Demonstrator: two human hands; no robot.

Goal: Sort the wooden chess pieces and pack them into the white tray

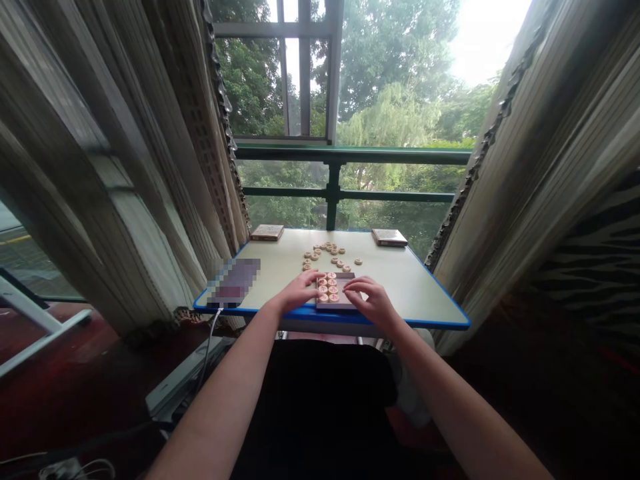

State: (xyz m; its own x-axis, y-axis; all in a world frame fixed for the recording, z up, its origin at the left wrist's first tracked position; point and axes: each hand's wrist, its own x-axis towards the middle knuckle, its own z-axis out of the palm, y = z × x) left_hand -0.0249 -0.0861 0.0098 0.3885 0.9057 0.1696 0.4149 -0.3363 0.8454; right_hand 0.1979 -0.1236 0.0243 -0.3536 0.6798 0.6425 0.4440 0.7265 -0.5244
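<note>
A shallow open box (347,305) lies near the front edge of the table, with two columns of round Chinese chess pieces (328,289) with red markings filling its left side. My left hand (299,291) rests at the box's left edge, thumb and fingers apart around the nearest column. Over the bare right part of the box hovers my right hand (373,297), its fingers loosely bent and parted, and no piece shows between them. Beyond the box, several loose chess pieces (330,249) lie scattered in a rough arc.
Two flat boxes sit at the far corners, a left one (267,232) and a right one (389,237). At the table's left lies a pixelated dark device (234,283) with a white cable (210,337). Curtains (165,133) hang on both sides; a green railing (400,156) stands behind.
</note>
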